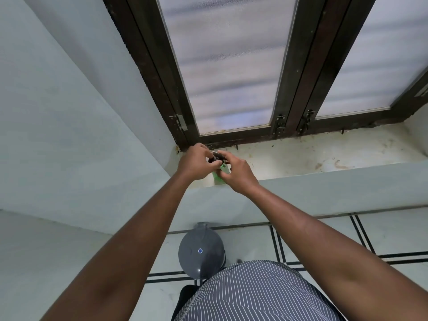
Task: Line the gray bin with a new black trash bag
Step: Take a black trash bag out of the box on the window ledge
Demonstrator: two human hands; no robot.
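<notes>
A stained white windowsill [324, 156] ran under two frosted panes in dark frames. Over it the left hand [195, 162] and right hand [238, 172] met, fingers curled onto one small dark roll [216, 158] in a green wrapper [217, 177], mostly hidden between them; what it was stayed unclear. Well below the fingers, one round gray bin [201, 253], lid closed, stood on tiled floor, partly cut off by a striped shirt [254, 295].

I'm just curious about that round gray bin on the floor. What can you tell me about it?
The round gray plastic bin stands upright on the tiled floor against the wall, below the window ledge. Its domed lid is shut, with a small blue-and-white sticker near the middle and a hinge at the back. The person's striped shirt hides its near edge. Neither hand touches it.
</notes>
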